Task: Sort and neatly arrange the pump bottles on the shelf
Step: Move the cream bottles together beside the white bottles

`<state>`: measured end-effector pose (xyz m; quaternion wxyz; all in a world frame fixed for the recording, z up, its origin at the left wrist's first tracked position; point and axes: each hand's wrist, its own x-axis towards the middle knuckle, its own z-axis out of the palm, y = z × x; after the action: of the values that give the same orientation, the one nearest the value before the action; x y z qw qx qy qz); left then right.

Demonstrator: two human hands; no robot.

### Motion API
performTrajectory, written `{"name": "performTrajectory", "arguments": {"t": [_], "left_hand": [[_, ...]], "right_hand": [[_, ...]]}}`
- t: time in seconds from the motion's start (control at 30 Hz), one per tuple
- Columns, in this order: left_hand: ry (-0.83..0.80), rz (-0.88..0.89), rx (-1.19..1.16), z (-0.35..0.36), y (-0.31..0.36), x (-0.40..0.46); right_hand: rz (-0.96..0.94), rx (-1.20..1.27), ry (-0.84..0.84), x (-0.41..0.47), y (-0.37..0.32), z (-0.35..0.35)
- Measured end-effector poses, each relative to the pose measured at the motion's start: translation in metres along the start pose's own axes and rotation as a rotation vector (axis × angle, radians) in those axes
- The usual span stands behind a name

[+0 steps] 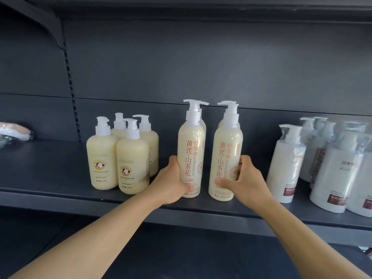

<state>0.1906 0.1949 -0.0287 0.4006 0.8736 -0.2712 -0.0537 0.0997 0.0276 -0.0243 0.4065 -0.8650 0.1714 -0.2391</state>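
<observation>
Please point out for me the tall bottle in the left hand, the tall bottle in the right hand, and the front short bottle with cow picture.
left tall bottle (pixel 190 150): head view, label.
right tall bottle (pixel 225 152): head view, label.
front short bottle (pixel 132 160): head view, body.

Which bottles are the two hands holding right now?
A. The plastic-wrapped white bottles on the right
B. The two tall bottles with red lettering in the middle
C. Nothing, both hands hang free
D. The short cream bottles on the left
B: the left hand grips one tall bottle and the right hand grips the other tall bottle, both upright on the shelf.
</observation>
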Motion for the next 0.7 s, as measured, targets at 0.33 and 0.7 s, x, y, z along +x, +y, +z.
{"name": "performTrajectory", "arguments": {"t": [0.33, 0.7], "left_hand": [[-0.005, -0.012, -0.015, 0.000, 0.002, 0.000], [-0.016, -0.014, -0.004, -0.008, 0.012, 0.000]], "right_hand": [[-0.021, 0.008, -0.079, -0.007, -0.006, 0.003], [-0.062, -0.045, -0.156, -0.008, -0.010, -0.010]]}}
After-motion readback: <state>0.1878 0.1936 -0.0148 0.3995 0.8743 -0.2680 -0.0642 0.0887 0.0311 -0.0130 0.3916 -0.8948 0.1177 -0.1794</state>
